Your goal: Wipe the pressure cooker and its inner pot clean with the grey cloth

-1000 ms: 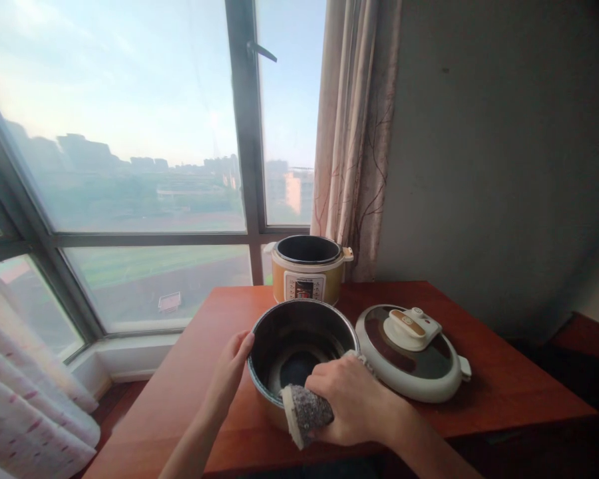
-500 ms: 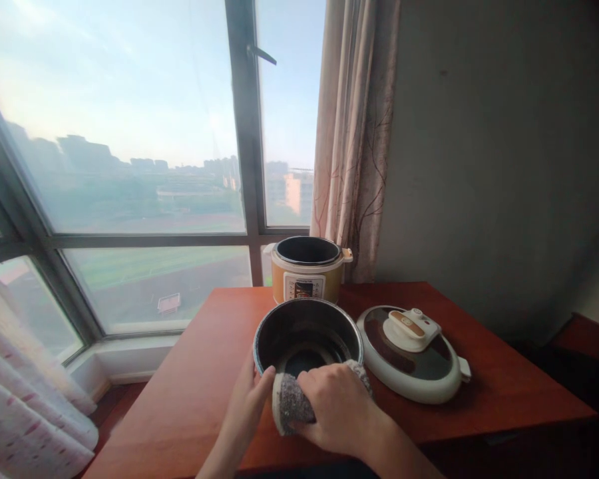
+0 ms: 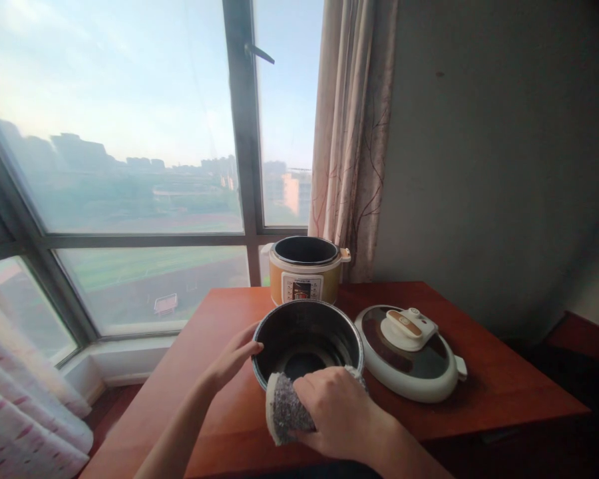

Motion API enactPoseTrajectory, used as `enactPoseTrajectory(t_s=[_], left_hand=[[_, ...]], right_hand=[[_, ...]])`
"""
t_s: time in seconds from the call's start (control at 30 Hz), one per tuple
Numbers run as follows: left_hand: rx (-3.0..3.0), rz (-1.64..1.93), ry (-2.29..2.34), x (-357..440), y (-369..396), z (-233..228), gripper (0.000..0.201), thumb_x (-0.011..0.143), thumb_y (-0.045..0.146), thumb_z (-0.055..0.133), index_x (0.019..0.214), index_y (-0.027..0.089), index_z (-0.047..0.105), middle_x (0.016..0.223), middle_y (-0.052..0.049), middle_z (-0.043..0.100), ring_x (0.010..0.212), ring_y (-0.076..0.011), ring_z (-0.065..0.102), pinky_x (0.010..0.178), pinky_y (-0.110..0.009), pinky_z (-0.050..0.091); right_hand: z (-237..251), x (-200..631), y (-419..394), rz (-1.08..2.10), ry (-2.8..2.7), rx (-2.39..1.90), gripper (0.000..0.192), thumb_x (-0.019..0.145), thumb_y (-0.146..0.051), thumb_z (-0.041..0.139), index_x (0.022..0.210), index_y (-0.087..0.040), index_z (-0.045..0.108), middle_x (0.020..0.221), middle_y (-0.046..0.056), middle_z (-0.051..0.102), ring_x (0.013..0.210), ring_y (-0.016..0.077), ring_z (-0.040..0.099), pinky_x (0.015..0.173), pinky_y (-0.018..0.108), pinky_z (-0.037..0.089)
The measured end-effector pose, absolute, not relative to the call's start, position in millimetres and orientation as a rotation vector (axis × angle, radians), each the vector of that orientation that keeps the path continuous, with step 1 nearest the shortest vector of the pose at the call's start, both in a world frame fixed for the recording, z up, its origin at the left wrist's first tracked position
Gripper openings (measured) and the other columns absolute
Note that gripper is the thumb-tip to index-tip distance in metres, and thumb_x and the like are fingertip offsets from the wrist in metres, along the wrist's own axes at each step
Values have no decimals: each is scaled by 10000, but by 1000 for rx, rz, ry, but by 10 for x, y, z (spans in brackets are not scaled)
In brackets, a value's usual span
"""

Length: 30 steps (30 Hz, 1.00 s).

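A dark inner pot [image 3: 307,332] with a shiny rim stands tilted toward me near the table's front. My left hand [image 3: 237,356] grips its left rim, with the thumb over the edge and the other fingers hidden behind the wall. My right hand [image 3: 332,409] is closed around a grey fuzzy cleaning cloth [image 3: 287,409] with a pale edge, pressed against the near rim of the pot. Behind the pot is the yellow and white electric pressure cooker body [image 3: 304,273], its top uncovered. Its lid [image 3: 414,366] lies to the right, handle up.
All of this sits on a reddish-brown wooden table [image 3: 509,379]. A large window [image 3: 144,166] lies beyond it, with a curtain [image 3: 347,146] at the back and a spotted white curtain [image 3: 24,412] at the left. A grey wall [image 3: 479,186] stands at the right.
My left hand has shifted up along the pot's left rim, from the near left side toward the far left. The cloth in my right hand has moved slightly left and down.
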State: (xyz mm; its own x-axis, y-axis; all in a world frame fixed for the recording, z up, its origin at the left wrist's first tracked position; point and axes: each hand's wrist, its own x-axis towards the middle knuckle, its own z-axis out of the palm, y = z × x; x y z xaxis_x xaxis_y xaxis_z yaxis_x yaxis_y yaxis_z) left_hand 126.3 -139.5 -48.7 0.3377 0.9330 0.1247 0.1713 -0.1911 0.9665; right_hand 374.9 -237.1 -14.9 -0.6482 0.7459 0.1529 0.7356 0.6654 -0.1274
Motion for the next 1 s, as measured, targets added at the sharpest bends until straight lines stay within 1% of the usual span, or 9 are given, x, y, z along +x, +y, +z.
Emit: enactPoseTrajectory(t_s=[0.1, 0.2, 0.37, 0.47, 0.57, 0.67, 0.8, 0.9, 1.0], left_hand=[[1626, 904, 1031, 1208, -1289, -488, 579, 724, 300, 613, 1293, 221, 685, 1197, -50, 738, 1054, -319, 631, 972, -437, 477], [1609, 939, 1026, 1236, -1283, -509, 553, 743, 322, 613, 1282, 225, 691, 1235, -56, 725, 1126, -332, 617, 1021, -450, 452], [1435, 1294, 1090, 1448, -1491, -630, 536, 794, 422, 623, 1272, 183, 662, 1345, -106, 662, 1311, -340, 535, 1133, -454, 375], [1275, 1505, 1260, 1606, -1710, -761, 624, 808, 506, 648, 1325, 161, 584, 1399, -146, 609, 1353, -344, 506, 1132, -454, 391], [1284, 1547, 1263, 1751, -1939, -891, 769, 781, 532, 689, 1426, 173, 470, 1418, -156, 582, 1332, -349, 530, 1113, -464, 421], [1352, 1585, 1302, 1838, -2098, -961, 788, 819, 519, 652, 1489, 190, 399, 1453, -157, 546, 1341, -334, 524, 1142, -479, 386], [1508, 1549, 1462, 1800, -2157, -930, 659, 857, 471, 586, 1445, 194, 478, 1414, -139, 593, 1354, -329, 512, 1149, -498, 368], [1664, 1477, 1519, 1702, -2126, -868, 554, 834, 420, 585, 1345, 205, 595, 1366, -107, 646, 1331, -333, 539, 1122, -475, 405], [1749, 1425, 1498, 1603, -2041, -815, 519, 803, 382, 601, 1292, 216, 653, 1336, -89, 674, 1286, -343, 578, 1096, -459, 433]], right_hand=[[-162, 3856, -2349, 102, -2704, -1203, 408, 817, -596, 692, 954, -220, 613, 947, 37, 730, 854, 257, 681, 704, 323, 437], [-178, 3906, -2337, 113, -2689, -1222, 425, 801, -628, 700, 925, -230, 616, 938, 21, 726, 870, 254, 676, 723, 324, 426], [-195, 3866, -2342, 153, -2636, -1277, 421, 780, -624, 718, 898, -231, 626, 933, 22, 725, 871, 256, 671, 722, 321, 421], [-191, 3828, -2350, 164, -2622, -1326, 431, 776, -627, 712, 895, -221, 634, 924, 38, 729, 863, 268, 676, 712, 326, 422], [-177, 3801, -2360, 164, -2614, -1377, 414, 779, -605, 705, 900, -214, 638, 907, 51, 733, 846, 274, 682, 704, 330, 423], [-162, 3791, -2371, 175, -2609, -1380, 409, 793, -604, 685, 913, -216, 640, 905, 54, 736, 843, 272, 686, 704, 326, 426], [-166, 3799, -2376, 180, -2616, -1358, 415, 800, -620, 674, 912, -222, 636, 911, 47, 736, 860, 270, 687, 716, 322, 433], [-187, 3792, -2383, 172, -2608, -1352, 413, 797, -619, 682, 906, -224, 630, 908, 39, 730, 868, 271, 685, 726, 324, 443], [-195, 3748, -2398, 158, -2605, -1349, 422, 802, -617, 686, 925, -217, 628, 923, 48, 726, 872, 273, 681, 738, 330, 456]])
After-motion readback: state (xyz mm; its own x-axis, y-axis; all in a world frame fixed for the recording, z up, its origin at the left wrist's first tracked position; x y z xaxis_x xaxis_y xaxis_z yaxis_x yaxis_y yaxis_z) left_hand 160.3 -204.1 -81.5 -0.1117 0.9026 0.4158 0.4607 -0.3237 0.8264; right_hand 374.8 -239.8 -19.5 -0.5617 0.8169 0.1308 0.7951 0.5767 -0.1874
